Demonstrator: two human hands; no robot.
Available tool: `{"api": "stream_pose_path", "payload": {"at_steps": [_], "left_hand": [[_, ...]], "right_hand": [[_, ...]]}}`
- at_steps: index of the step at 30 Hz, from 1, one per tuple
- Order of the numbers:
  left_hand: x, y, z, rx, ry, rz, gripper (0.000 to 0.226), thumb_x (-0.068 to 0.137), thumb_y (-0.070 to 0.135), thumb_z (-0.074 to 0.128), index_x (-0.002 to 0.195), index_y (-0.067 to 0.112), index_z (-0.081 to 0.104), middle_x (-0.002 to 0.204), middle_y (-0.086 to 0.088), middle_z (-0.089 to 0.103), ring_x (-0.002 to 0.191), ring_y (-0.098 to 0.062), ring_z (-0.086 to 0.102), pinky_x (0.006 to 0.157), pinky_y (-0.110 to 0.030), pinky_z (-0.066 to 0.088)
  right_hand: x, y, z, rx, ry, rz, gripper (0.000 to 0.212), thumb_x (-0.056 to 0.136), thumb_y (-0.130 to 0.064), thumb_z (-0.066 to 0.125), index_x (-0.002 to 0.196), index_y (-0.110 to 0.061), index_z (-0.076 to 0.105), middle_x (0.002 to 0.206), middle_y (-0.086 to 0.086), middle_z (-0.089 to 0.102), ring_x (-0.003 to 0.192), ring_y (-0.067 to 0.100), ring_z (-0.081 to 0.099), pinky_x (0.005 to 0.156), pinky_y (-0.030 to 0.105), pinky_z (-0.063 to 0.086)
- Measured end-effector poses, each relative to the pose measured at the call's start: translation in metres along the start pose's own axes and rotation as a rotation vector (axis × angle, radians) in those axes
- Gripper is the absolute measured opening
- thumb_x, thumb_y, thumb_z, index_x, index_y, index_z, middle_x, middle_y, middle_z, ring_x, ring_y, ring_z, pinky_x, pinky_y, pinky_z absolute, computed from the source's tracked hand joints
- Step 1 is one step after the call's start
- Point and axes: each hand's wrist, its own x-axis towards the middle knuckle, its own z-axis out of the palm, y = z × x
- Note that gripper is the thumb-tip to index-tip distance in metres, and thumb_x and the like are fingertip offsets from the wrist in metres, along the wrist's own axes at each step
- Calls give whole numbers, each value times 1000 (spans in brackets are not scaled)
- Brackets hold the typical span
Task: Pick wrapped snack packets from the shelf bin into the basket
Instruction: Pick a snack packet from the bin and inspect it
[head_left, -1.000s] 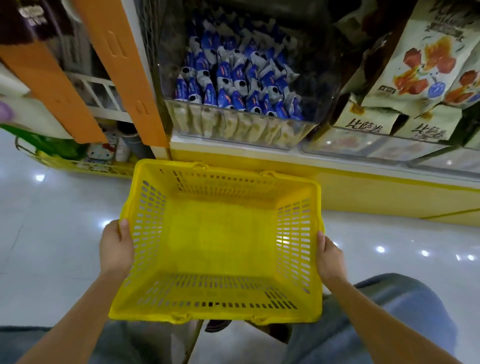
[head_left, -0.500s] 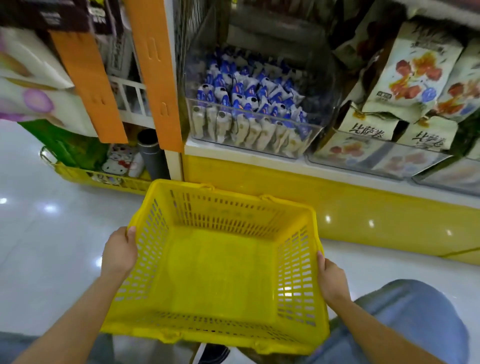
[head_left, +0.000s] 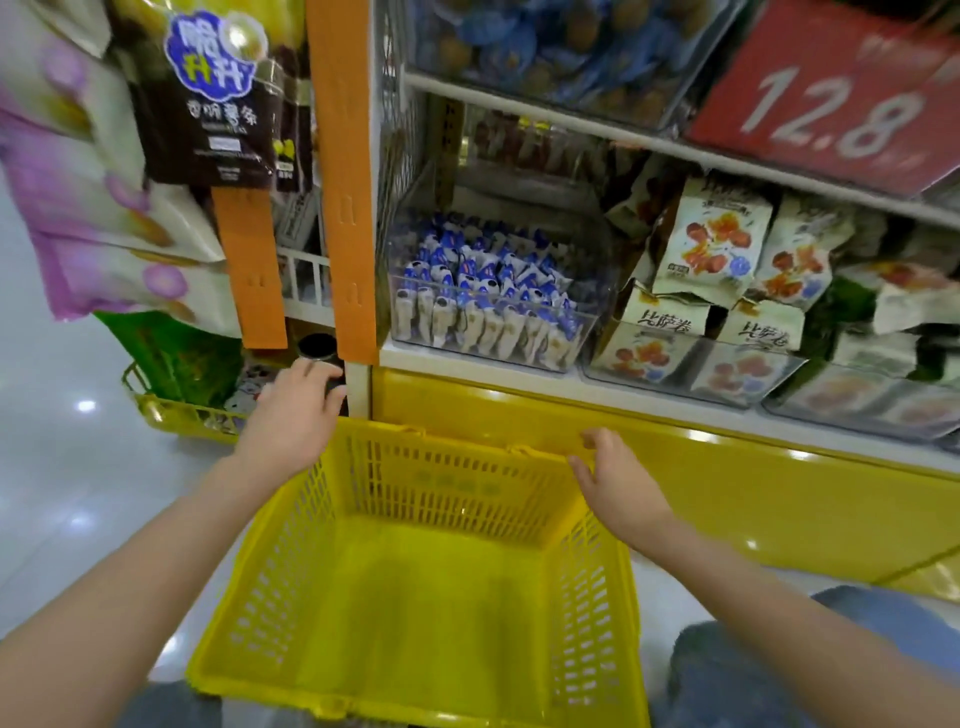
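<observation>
Setting: shop aisle, viewed from low down in front of a shelf unit. The person's knees show at the bottom edge.
Basket: yellow slotted basket (head_left: 447, 483) sits directly before the person, just below the shelf edge. Its interior is bare, with no packet in it. What it rests on is hidden.
Shelf bin: clear bin (head_left: 587, 322) at the left end of the lowest shelf, just beside the orange upright (head_left: 343, 182).
Snack packets: blue-and-white wrapped packets (head_left: 483, 275), all inside the bin. They are heaped high, and a row stands against the front wall.
Left hand: left hand (head_left: 291, 410) is raised by the basket's far-left corner, below the shelf edge. Grip wide, fingers loose, holding nothing.
Right hand: right hand (head_left: 618, 478) is over the basket's far-right rim. Grip wide, fingers relaxed, empty. Cannot tell whether it touches the rim.
Neighbours: cream packets with red-orange print (head_left: 717, 244) fill the bins to the right. A red price card (head_left: 831, 104) hangs above.
Done so far: the basket is placed under the bin and both hands are free. Nothing has been transferred.
Left to do: judged to be all of the picking. That means reaching up over the bin's front wall, pinching a packet, lowering it into the basket, releasing, and repeating. The task gives no count.
Caution: the packets look tightly packed, so lifting one may drag its neighbours. The upper shelf limits headroom over the bin.
</observation>
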Motion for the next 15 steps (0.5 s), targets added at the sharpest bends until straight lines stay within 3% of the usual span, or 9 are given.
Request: {"api": "stream_pose_path", "payload": {"at_steps": [3, 7, 11, 15], "left_hand": [[25, 36, -22, -45, 74, 159, 34, 97, 25, 40, 128, 12, 47, 124, -9, 51, 114, -28, 47, 94, -43, 37], [54, 64, -30, -54, 96, 292, 40, 97, 26, 39, 136, 14, 39, 131, -6, 46, 120, -23, 43, 98, -38, 35], [77, 67, -20, -26, 40, 347, 46, 97, 28, 39, 140, 14, 33, 140, -5, 40, 131, -20, 34, 106, -34, 28], [88, 53, -9, 99, 54, 435, 43, 95, 26, 44, 136, 11, 40, 133, -7, 47, 127, -23, 39, 106, -34, 28]], "right_hand": [[23, -35, -42, 105, 117, -215, 31, 96, -27, 44, 124, -13, 45, 119, 3, 53, 106, 14, 52, 89, 27, 42], [67, -80, -77, 183, 189, -369, 29, 96, -25, 46, 123, -15, 49, 112, -2, 55, 97, 4, 50, 86, 21, 44], [132, -122, -80, 228, 169, -394, 29, 95, -18, 47, 123, -12, 52, 116, 2, 56, 102, 11, 53, 88, 20, 41], [196, -159, -62, 245, 72, -333, 29, 95, -18, 49, 122, -12, 55, 119, 4, 59, 107, 16, 55, 87, 20, 40]]}}
